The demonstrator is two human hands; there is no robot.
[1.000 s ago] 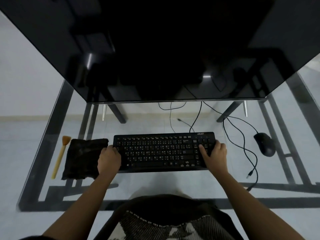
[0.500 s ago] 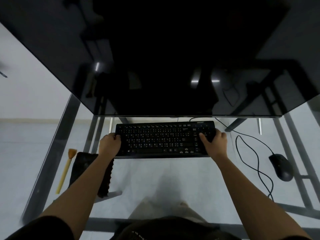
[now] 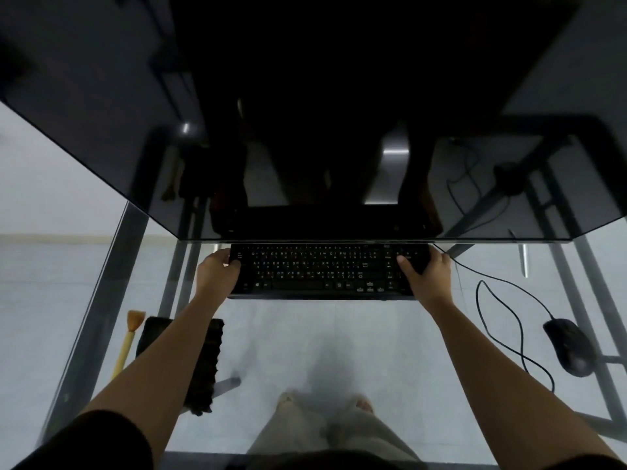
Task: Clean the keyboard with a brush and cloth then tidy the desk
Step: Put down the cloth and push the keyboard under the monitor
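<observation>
head view, looking down over the person's arms: both arms reach forward across the glass surface (image 3: 305, 337) to the black keyboard (image 3: 325, 271), which sits at the far side, its back edge right under the lower edge of the big dark monitor (image 3: 305, 113). the left hand (image 3: 217, 273) grips the keyboard's left end, fingers curled round the side and the thumb lying on the outer keys. the right hand (image 3: 425, 276) grips the right end the same way, thumb down on the number pad. i cannot tell whether the keyboard rests on the glass or is held just off it.

near the left edge of the surface lies the brush (image 3: 129, 340), pale wooden handle toward the person and bristles pointing away. just beside it on the right is the dark cloth (image 3: 207, 361), partly hidden under the left forearm. neither hand touches them.

off to the right, well apart from the keyboard, sits a black mouse (image 3: 570, 347), with a thin black cable (image 3: 488, 320) looping over the glass between it and the keyboard's right end. through the glass show the pale floor (image 3: 40, 300), the metal frame, and the person's light trousers and feet.
</observation>
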